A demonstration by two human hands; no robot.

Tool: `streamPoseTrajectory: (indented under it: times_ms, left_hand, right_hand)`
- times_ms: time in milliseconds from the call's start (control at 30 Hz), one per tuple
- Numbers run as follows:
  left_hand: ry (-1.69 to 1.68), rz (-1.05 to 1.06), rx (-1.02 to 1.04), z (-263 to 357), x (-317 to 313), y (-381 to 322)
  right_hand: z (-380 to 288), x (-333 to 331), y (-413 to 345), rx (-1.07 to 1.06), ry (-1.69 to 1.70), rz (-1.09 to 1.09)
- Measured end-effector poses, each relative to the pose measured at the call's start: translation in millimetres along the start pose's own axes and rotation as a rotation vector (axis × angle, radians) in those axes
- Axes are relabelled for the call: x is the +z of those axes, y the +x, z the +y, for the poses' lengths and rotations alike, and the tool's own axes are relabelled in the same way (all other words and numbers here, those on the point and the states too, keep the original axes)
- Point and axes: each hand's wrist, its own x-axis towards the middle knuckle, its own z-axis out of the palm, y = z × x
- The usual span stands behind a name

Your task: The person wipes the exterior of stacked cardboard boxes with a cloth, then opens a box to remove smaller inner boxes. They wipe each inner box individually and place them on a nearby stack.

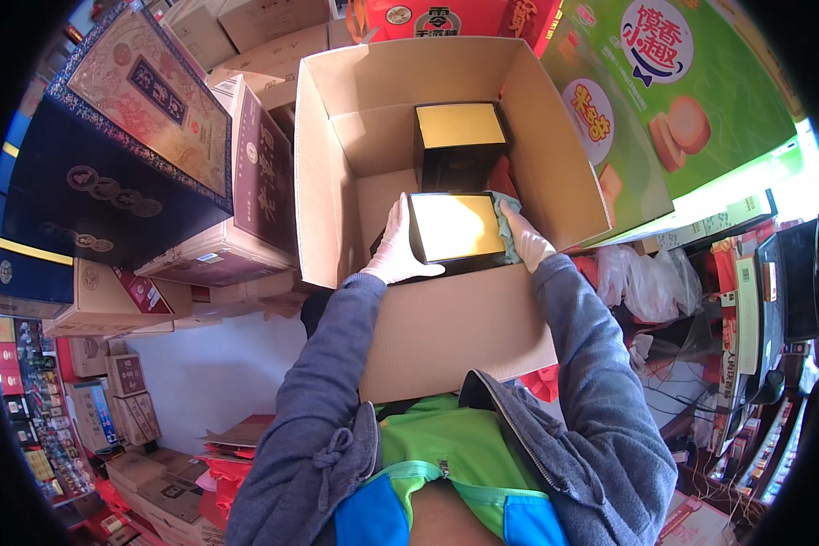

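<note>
My gloved left hand (pixel 399 249) lies against the left side and near corner of a black box with a shiny gold face (pixel 456 225), its thumb along the near edge. At the box's right side is my gloved right hand (pixel 527 235), with a crumpled pale green cloth (pixel 508 228) between it and the box. Both hands hold this box inside an open cardboard carton (pixel 409 75). Farther back in the carton stands a second black box with a gold top (pixel 461 125). Something red (pixel 503 177) shows beside it, partly hidden.
The carton's near flap (pixel 457 334) hangs down towards me. Tall gift boxes (pixel 116 136) and a maroon carton (pixel 256 157) crowd the left. Large green biscuit cartons (pixel 696 95) stand on the right, above plastic bags (pixel 648 280) and loose cables (pixel 689 396).
</note>
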Motion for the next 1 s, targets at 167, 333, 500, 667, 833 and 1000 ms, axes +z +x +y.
streamPoseTrajectory:
  times_ms: [167, 333, 500, 667, 833, 1000]
  left_hand:
    - [0.078, 0.199, 0.092, 35.0, -17.2, 7.7]
    - [0.062, 0.349, 0.279, 100.0, -57.5, 19.4]
    - [-0.217, 0.383, 0.369, 172.8, -97.2, 13.0]
    - [-0.329, 0.455, 0.577, 224.2, -120.7, -13.0]
    - [-0.46, 0.527, 0.487, 234.8, -117.8, -46.7]
    - [-0.496, 0.524, 0.372, 220.3, -107.5, -67.0]
  right_hand:
    - [-37.7, 22.3, -31.0, -0.131, -0.157, 0.057]
    - [-95.0, 48.1, -120.1, -0.931, -0.895, 0.016]
    - [-141.7, 90.7, -230.7, -1.31, -1.15, 0.018]
    - [-154.0, 131.0, -293.9, -1.09, -0.579, -0.025]
    - [-135.2, 135.7, -305.2, -0.998, -0.843, 0.284]
    - [-111.7, 133.7, -295.1, -0.917, -0.826, 0.225]
